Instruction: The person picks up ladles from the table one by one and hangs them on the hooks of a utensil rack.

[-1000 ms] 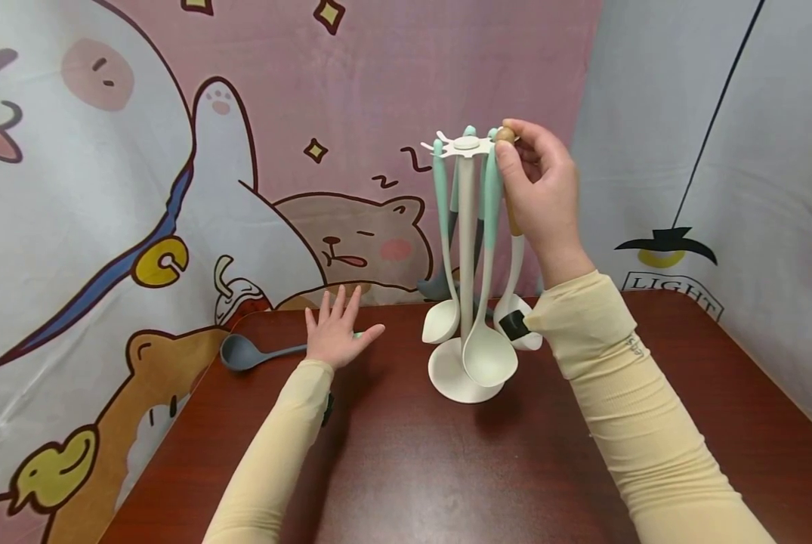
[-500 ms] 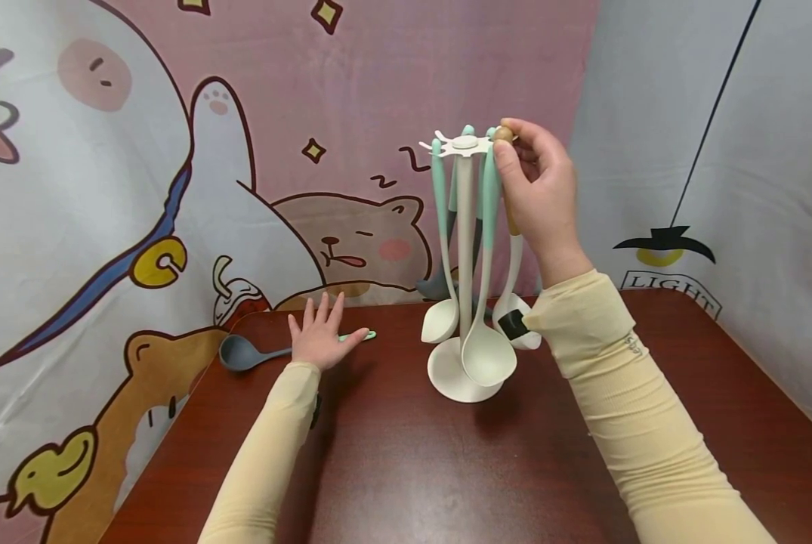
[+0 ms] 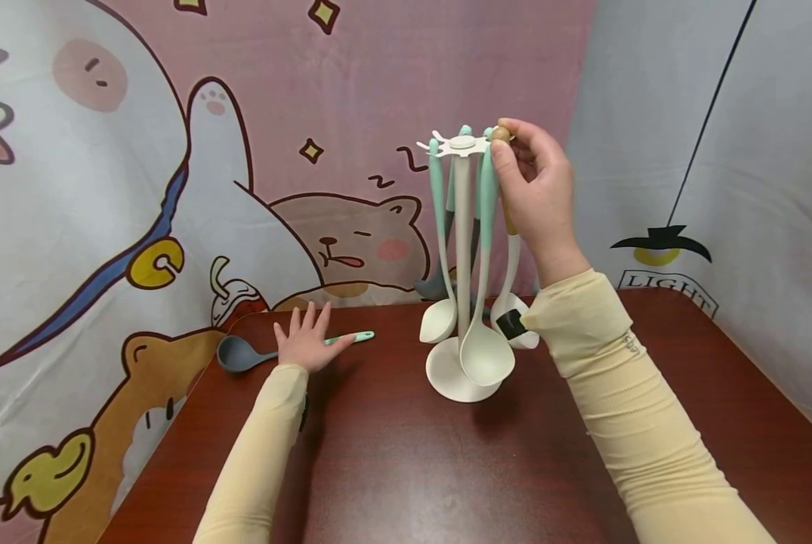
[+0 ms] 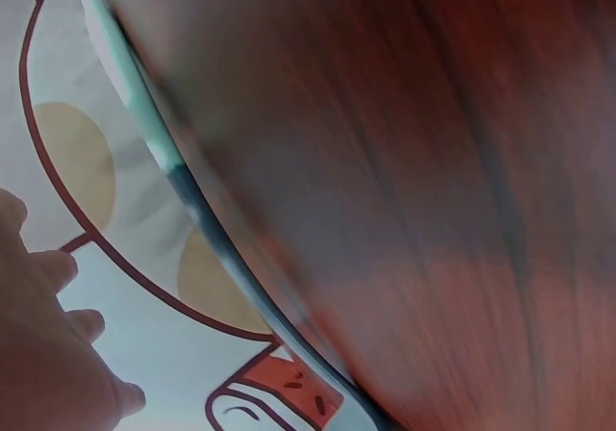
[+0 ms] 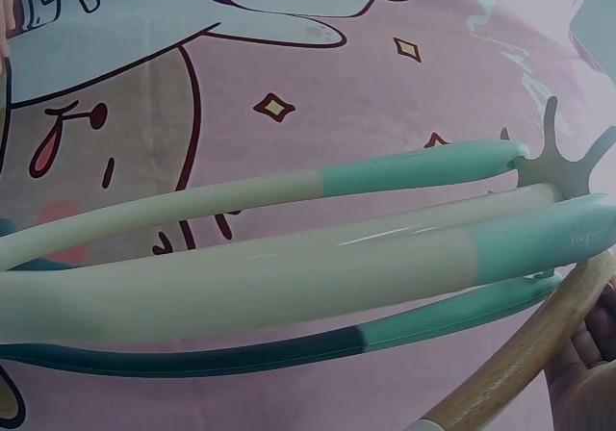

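Note:
My right hand pinches the knobbed top of a wooden handle at the edge of a white utensil rack. That handle runs down to a white utensil head, partly hidden by my cuff. Beside it on the rack hang a white ladle and several other mint-handled utensils. At the left, my left hand is spread flat with fingers apart, overlapping a grey ladle that lies on the table. The ladle's mint handle end shows past my thumb, and the hand covers its middle.
The brown wooden table ends at a back edge against a cartoon-printed cloth. The rack stands on a round white base near the table's middle. A grey-white cloth hangs at the right.
My left hand has moved left and slightly toward me along the grey ladle, uncovering more of its mint handle. My right hand stays at the wooden handle.

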{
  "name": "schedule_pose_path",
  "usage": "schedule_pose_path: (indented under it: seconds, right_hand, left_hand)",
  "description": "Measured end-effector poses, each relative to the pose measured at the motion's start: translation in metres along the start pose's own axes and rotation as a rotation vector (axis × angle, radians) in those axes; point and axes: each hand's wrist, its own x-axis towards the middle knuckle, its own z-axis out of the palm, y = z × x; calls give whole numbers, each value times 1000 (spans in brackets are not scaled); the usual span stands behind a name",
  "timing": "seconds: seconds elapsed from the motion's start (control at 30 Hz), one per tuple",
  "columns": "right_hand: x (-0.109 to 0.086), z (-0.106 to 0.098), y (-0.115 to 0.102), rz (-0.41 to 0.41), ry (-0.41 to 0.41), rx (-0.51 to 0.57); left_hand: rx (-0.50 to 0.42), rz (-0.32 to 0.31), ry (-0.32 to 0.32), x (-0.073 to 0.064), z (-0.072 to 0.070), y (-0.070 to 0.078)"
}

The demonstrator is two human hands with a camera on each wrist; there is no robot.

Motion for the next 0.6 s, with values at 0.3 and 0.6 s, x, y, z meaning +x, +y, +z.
schedule_pose_path:
  seconds: [0.3, 0.6]
  right_hand:
    - [0, 0, 0, -2, -5, 7]
    - [0, -1, 1, 0, -7, 1]
  left_hand:
    - [22, -45, -56, -4, -7, -7]
    - [75, -13, -61, 0, 2, -19]
